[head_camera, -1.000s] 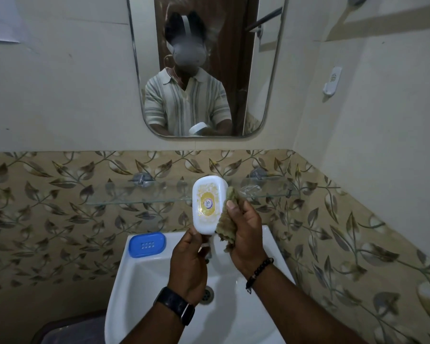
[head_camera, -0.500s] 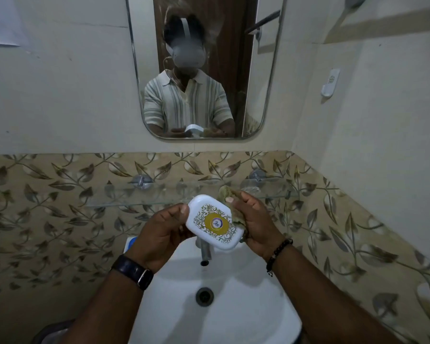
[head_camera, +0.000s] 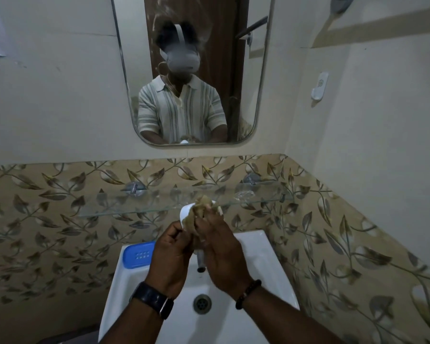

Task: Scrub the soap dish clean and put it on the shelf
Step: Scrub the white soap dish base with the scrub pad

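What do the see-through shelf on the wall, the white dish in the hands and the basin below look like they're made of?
The see-through wall shelf looks like clear glass: the leaf tiles show through, and its edge is greenish. The white soap dish seems smooth, glossy plastic, though it is mostly covered. The white basin looks like glazed ceramic, shiny and thick-rimmed.

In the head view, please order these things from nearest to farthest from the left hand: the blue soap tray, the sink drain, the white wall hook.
1. Blue soap tray: just left of the left hand, on the sink's back corner.
2. Sink drain: below the hand, toward the right.
3. White wall hook: high on the right wall.
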Motion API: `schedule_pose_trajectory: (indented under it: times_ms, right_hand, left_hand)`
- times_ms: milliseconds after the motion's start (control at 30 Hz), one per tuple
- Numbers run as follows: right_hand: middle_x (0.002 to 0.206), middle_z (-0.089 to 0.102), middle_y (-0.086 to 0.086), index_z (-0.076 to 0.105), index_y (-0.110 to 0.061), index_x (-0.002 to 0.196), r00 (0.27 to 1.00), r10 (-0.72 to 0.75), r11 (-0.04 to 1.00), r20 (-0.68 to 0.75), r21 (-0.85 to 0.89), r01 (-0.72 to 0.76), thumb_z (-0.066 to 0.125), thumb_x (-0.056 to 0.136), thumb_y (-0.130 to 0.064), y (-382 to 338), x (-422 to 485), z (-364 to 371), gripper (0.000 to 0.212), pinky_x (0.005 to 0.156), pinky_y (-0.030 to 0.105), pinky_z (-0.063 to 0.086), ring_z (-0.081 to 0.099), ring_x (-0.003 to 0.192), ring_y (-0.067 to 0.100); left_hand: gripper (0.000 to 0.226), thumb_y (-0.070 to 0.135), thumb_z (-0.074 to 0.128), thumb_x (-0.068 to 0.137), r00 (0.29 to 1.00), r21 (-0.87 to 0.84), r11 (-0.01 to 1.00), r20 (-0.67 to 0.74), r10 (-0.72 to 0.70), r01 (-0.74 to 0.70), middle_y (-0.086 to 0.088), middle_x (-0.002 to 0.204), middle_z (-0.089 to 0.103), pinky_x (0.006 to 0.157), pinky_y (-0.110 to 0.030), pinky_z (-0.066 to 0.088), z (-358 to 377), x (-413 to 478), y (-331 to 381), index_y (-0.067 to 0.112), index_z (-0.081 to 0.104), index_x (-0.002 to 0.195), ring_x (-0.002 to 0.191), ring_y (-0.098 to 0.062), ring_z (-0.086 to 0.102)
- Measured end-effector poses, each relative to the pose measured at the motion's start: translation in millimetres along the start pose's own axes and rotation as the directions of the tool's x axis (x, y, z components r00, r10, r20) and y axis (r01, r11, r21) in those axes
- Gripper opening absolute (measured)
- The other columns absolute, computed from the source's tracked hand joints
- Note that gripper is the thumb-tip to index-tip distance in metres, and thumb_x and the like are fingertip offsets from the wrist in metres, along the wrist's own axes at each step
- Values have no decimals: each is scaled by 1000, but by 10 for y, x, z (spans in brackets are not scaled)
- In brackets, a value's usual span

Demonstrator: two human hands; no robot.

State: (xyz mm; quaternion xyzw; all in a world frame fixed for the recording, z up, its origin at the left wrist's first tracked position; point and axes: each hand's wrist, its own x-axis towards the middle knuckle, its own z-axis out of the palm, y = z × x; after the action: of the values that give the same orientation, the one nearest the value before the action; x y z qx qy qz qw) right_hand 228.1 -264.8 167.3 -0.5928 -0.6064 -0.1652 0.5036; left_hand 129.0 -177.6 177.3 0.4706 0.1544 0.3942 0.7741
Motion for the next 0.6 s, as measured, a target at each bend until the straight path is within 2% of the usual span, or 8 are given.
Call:
schedule_pose_trajectory:
  times_ms: [67,133,167,233,333,467,533,600]
  right_hand:
    - [158,33,-19,32,-46,148,992,129,991,-9,36,-128,43,104,-16,149,90,-134,55,121,40,32,35,147,14]
    - [147,52,-10,42,-52,138,930,367,921,-15,148,-361,42,104,-24,272,158,-234,44,112,49,42,47,138,15]
    - [138,58,-10,47,-53,134,912,409,897,3,179,-403,42,103,-27,302,176,-269,41,106,50,47,53,130,15]
    - [126,61,-10,53,-46,131,950,312,936,23,167,-311,43,104,-26,317,190,-338,36,98,48,49,57,120,17]
    - [115,55,-2,56,-23,129,985,63,991,158,109,-80,44,104,-29,345,256,-499,28,93,40,47,53,109,23]
    - [109,61,10,58,-11,126,900,164,939,405,214,-268,54,101,-27,386,356,-721,30,87,43,51,60,101,26]
    - [104,64,15,62,-5,122,850,195,908,488,237,-345,59,97,-25,391,346,-798,32,81,47,54,64,93,24]
    - [98,65,11,66,-4,116,840,166,905,516,259,-338,63,95,-23,363,359,-830,29,77,40,54,64,87,19]
  left_hand:
    - [16,28,73,89,999,104,994,41,21,-25,-17,101,77,87,-38,60,-9,-39,-6,12,75,92,97,-30,70]
    - [33,42,73,83,997,213,975,72,40,-54,-22,105,76,96,-50,56,-9,-85,-15,11,74,93,102,-40,69]
    - [37,46,72,82,994,269,960,94,54,-78,-24,105,75,98,-55,53,-13,-107,3,11,74,94,104,-44,68]
    - [38,47,71,82,986,364,923,153,72,-124,-25,102,74,96,-58,52,-61,-114,68,11,73,95,100,-42,68]
    - [34,43,67,86,955,437,877,288,72,-198,-22,95,71,83,-38,53,-157,-87,235,9,70,93,88,-22,65]
    - [40,53,63,89,893,600,736,450,15,-315,-9,92,65,82,-29,48,-322,-31,456,14,68,91,88,-18,62]
    - [20,53,61,90,882,717,587,471,-10,-376,5,95,63,82,-20,44,-377,-3,541,33,65,92,89,-11,60]
    - [4,37,61,95,881,743,519,472,42,-423,10,102,63,83,-15,44,-404,18,563,40,64,96,95,-13,60]
